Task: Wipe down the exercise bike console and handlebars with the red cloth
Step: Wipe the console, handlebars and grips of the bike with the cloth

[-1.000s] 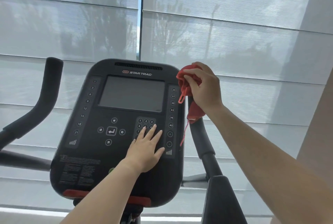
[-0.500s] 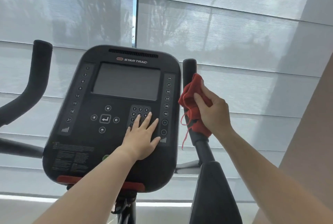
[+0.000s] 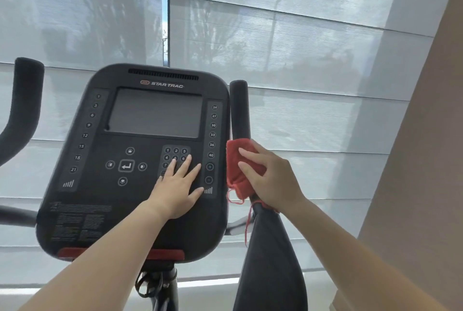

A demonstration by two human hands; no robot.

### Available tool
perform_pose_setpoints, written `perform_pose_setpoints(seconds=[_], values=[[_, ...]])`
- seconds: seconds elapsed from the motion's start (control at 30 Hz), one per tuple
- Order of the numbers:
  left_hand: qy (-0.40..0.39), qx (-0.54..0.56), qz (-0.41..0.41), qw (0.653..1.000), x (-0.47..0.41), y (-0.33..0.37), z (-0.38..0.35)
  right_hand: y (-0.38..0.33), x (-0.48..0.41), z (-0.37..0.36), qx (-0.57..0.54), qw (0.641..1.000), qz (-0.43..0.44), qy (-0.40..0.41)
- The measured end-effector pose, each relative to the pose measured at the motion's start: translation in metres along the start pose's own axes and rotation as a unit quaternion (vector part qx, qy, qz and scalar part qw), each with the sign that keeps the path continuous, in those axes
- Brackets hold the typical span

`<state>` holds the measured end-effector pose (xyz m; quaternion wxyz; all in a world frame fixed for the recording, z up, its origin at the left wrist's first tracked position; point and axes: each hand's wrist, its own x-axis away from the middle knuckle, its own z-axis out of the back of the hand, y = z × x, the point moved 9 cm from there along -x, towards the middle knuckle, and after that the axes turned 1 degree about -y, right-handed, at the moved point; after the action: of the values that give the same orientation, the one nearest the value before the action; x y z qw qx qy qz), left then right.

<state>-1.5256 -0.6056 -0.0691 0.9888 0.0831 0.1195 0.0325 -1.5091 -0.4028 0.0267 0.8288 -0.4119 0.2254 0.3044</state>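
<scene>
The black exercise bike console (image 3: 100, 185) with a dark screen and keypad fills the middle of the view. My left hand (image 3: 178, 188) lies flat on its keypad with the fingers straight. To the console's right stands the right handlebar (image 3: 239, 110), an upright black grip. My right hand (image 3: 270, 180) grips the red cloth (image 3: 235, 178) wrapped round this handlebar about halfway down; loose red threads hang below the cloth. The left handlebar (image 3: 23, 100) curves up at the far left.
A wide black pad (image 3: 270, 260) widens out below the right handlebar. The console post (image 3: 162, 285) runs down at bottom centre. Grey window blinds (image 3: 300, 60) fill the background, and a beige wall (image 3: 421, 185) stands at the right.
My right hand has slid the red cloth down the right handlebar from its top to about halfway, baring the tip. My left hand has stayed on the keypad.
</scene>
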Motion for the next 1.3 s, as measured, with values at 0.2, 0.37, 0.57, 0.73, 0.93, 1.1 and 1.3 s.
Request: perform_pose_setpoints(seconds=[0.2, 0.37, 0.57, 0.73, 0.93, 1.1, 1.3], values=[[-0.007, 0.008, -0.003, 1.0, 0.0, -0.001, -0.001, 0.011, -0.02, 0.043, -0.096, 0.989, -0.047, 0.098], [-0.007, 0.005, -0.002, 1.0, -0.001, -0.001, -0.002, 0.027, -0.05, 0.039, -0.133, 0.979, -0.111, 0.104], [-0.007, 0.011, 0.002, 1.0, -0.004, -0.003, -0.003, 0.03, -0.043, -0.006, -0.068, 0.991, -0.114, 0.012], [-0.008, 0.011, 0.004, 1.0, -0.006, -0.001, -0.004, 0.022, -0.014, 0.005, -0.014, 0.996, -0.08, -0.022], [-0.006, 0.003, 0.0, 1.0, -0.004, -0.002, -0.006, 0.003, 0.004, 0.011, -0.018, 0.997, -0.063, -0.043], [-0.007, 0.007, 0.001, 1.0, -0.003, -0.004, -0.006, 0.003, 0.025, 0.006, 0.027, 0.997, -0.042, -0.055], [0.002, 0.003, 0.001, 1.0, -0.002, -0.004, -0.005, -0.005, 0.013, 0.03, 0.012, 0.999, -0.03, 0.003]])
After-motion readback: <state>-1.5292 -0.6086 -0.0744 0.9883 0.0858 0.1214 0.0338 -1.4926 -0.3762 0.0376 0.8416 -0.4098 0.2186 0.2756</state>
